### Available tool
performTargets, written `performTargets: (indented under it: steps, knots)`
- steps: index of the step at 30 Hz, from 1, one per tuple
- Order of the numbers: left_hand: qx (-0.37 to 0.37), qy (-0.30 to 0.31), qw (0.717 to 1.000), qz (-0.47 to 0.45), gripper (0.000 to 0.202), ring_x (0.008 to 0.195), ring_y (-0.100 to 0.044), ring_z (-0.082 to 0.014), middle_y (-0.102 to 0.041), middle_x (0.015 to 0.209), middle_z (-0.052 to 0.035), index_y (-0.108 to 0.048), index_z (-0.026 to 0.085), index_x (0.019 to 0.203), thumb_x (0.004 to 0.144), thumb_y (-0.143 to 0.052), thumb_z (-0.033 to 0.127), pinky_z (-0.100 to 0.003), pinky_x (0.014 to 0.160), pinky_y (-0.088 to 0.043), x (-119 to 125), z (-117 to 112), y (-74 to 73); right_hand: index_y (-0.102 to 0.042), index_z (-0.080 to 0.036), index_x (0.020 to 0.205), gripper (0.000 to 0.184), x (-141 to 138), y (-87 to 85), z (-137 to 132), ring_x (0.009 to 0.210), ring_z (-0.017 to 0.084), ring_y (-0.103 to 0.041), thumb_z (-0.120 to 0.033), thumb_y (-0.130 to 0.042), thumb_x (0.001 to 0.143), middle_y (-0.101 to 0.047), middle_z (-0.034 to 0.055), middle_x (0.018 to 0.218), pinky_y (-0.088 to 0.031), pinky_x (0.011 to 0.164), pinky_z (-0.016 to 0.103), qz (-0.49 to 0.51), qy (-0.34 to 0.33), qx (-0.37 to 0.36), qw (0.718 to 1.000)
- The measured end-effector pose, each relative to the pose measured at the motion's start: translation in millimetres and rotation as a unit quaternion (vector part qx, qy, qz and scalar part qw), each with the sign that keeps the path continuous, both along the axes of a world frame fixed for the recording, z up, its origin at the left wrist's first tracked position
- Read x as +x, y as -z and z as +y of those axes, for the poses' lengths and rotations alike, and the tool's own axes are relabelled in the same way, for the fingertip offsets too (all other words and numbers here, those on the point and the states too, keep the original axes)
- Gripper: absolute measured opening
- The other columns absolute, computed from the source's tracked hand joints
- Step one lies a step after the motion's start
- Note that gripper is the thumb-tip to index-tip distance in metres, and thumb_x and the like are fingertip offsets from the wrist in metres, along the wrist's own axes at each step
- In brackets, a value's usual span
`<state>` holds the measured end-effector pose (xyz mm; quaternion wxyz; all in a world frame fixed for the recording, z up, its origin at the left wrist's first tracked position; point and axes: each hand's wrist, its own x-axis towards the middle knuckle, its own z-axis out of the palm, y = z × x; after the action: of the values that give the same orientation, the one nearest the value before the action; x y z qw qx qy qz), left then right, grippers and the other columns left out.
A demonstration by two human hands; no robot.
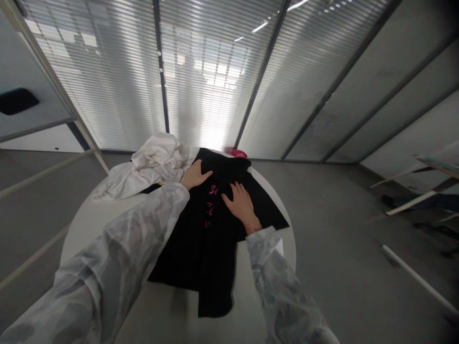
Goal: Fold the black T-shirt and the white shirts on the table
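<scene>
Both our hands are open on the black top (218, 248), the left hand (195, 175) with its thumb apart, the right hand (240, 200) spread flat. The top lies from the table's (89, 224) far edge towards us, one corner near the right edge. We judge it light, soft, limp and hardly fragile; shoulders and hem seem our surest holds.

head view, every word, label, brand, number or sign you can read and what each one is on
Pink lettering on the black garment: a few marks run down it, too blurred to read, so no quote.
White cloth: no text visible.
Nothing else in view carries text that can be read.
</scene>
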<state>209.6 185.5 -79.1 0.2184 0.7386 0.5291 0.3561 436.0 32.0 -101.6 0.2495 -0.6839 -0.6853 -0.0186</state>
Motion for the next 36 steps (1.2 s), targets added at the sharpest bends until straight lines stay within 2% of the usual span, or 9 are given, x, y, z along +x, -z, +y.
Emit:
performTargets:
  steps: [5,10,13,16,21,27,31,33,36]
  knots:
    - [0.035,-0.104,0.982,0.151,0.074,0.144,-0.058,-0.0431,-0.066,0.146,-0.0256,-0.055,0.011,0.149,0.097,-0.072,0.059,-0.05,0.121,-0.043,-44.3,-34.0,4.9,-0.052,-0.007,0.154,0.079,8.1,-0.4,15.3,0.149,0.043,-0.054,-0.06,-0.066,0.098,-0.058,0.0296,0.156,-0.041,0.126,0.057,0.09,0.088,0.057,0.99]
    - [-0.036,-0.095,0.977,0.186,0.056,0.119,-0.073,-0.0376,-0.076,0.128,-0.0179,-0.059,0.019,0.146,0.1,-0.069,0.05,-0.046,0.102,-0.055,-57.7,-41.5,-6.2,-0.049,-0.01,0.154,0.086,36.2,-10.2,52.8,0.131,0.039,-0.066,-0.048,-0.078,0.083,-0.065,0.0267,0.142,-0.053,0.113,0.051,0.21,0.155,-0.002,0.965]
    - [-0.051,-0.094,0.977,0.184,0.043,0.119,-0.074,-0.0372,-0.077,0.125,-0.0174,-0.065,0.019,0.137,0.103,-0.065,0.045,-0.045,0.1,-0.056,-57.9,-43.1,-10.1,-0.061,-0.011,0.14,0.07,49.5,-21.1,78.3,0.115,0.035,-0.073,-0.031,-0.078,0.075,-0.074,0.02,0.125,-0.057,0.106,0.046,0.232,0.148,-0.057,0.96]
    - [-0.043,-0.116,0.98,0.156,0.037,0.119,-0.074,-0.0349,-0.078,0.121,-0.016,-0.066,0.019,0.135,0.105,-0.062,0.04,-0.043,0.102,-0.056,-61.5,-48.0,-8.8,-0.07,-0.015,0.123,0.054,49.3,-30.9,97.1,0.108,0.032,-0.074,-0.021,-0.072,0.07,-0.078,0.0137,0.113,-0.056,0.105,0.044,0.224,0.118,-0.054,0.966]
    - [-0.028,-0.153,0.983,0.098,0.039,0.121,-0.073,-0.0349,-0.077,0.125,-0.0159,-0.061,0.019,0.141,0.107,-0.06,0.037,-0.043,0.105,-0.055,-71.1,-58.5,-3.4,-0.065,-0.016,0.137,0.055,28.0,-33.1,108.9,0.119,0.029,-0.071,-0.021,-0.061,0.082,-0.076,0.0143,0.129,-0.053,0.111,0.043,0.222,0.105,0.007,0.969]
    - [0.086,-0.06,0.988,0.109,0.059,0.142,-0.059,-0.0395,-0.058,0.156,-0.02,-0.057,0.018,0.15,0.095,-0.074,0.029,-0.05,0.122,-0.045,-70.1,-94.1,-16.3,-0.051,-0.01,0.155,0.069,9.0,-20.4,91.9,0.14,0.035,-0.061,-0.024,-0.064,0.088,-0.064,0.0235,0.15,-0.048,0.121,0.053,0.177,0.035,0.046,0.983]
    - [0.092,0.118,0.982,0.117,0.03,0.118,-0.07,-0.0321,-0.074,0.122,-0.0118,-0.075,0.024,0.121,0.103,-0.067,0.047,-0.046,0.11,-0.052,-55.4,-139.2,-25.1,-0.045,-0.012,0.161,0.073,12.9,-8.2,58.2,0.157,0.034,-0.046,-0.033,-0.065,0.094,-0.05,0.0234,0.165,-0.04,0.13,0.058,0.146,-0.041,0.057,0.987]
    - [0.072,0.195,0.972,0.108,0.034,0.105,-0.073,-0.0284,-0.076,0.111,-0.0096,-0.078,0.024,0.107,0.102,-0.068,0.056,-0.042,0.101,-0.055,-44.2,-157.3,-23.4,-0.053,-0.014,0.155,0.063,18.0,-2.4,36.9,0.158,0.033,-0.045,-0.036,-0.063,0.097,-0.051,0.0222,0.165,-0.039,0.13,0.058,0.13,-0.065,0.051,0.988]
    - [0.043,0.197,0.977,0.075,0.039,0.095,-0.073,-0.0255,-0.077,0.104,-0.0081,-0.08,0.023,0.095,0.097,-0.074,0.062,-0.039,0.091,-0.056,-29.3,-169.7,-16.1,-0.063,-0.017,0.142,0.047,21.6,1.9,6.7,0.151,0.033,-0.052,-0.041,-0.06,0.102,-0.057,0.021,0.157,-0.042,0.128,0.055,0.104,-0.091,0.05,0.989]
